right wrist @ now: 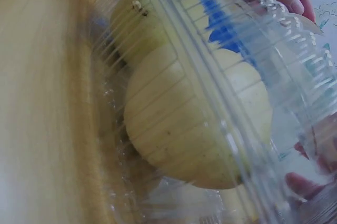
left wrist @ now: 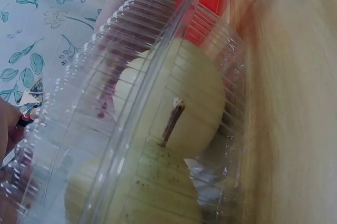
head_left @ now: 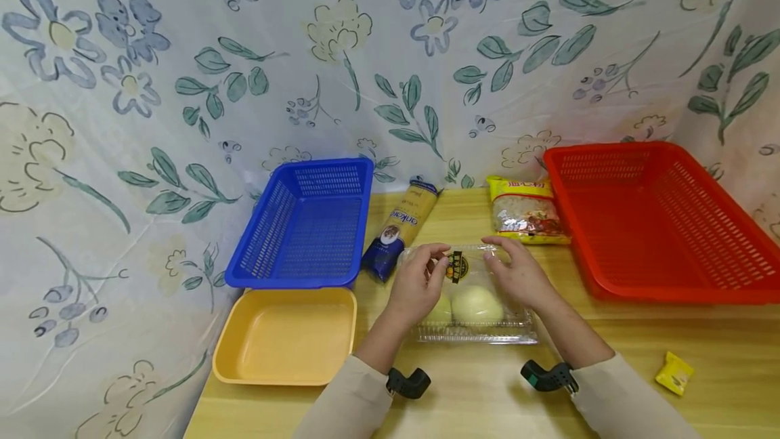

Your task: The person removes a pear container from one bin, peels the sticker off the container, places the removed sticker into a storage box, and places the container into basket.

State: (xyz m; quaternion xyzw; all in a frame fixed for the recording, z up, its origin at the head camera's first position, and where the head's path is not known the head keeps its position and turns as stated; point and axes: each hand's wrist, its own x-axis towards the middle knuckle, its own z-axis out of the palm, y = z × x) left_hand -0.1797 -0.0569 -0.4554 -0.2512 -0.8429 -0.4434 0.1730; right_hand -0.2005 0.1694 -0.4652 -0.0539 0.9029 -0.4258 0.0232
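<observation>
A clear plastic clamshell box (head_left: 518, 330) with pale yellow-green pears (head_left: 478, 305) inside lies on the table in front of me. Its lid carries a black and gold sticker (head_left: 457, 267). My left hand (head_left: 419, 283) holds the box at its far left part, fingers bent over the lid. The right hand (head_left: 521, 273) grips the far right part, its thumb on the lid and fingers at the far edge. In the left wrist view a pear (left wrist: 179, 97) with a brown stem shows through the ribbed plastic; another pear (right wrist: 195, 113) fills the right wrist view.
A blue basket (head_left: 363, 222) and a yellow tray (head_left: 286, 383) stand left. Behind the box lie a blue and gold pasta packet (head_left: 402, 225) and a yellow-edged food bag (head_left: 527, 210). On the right are a red basket (head_left: 585, 249) and a small yellow packet (head_left: 674, 373).
</observation>
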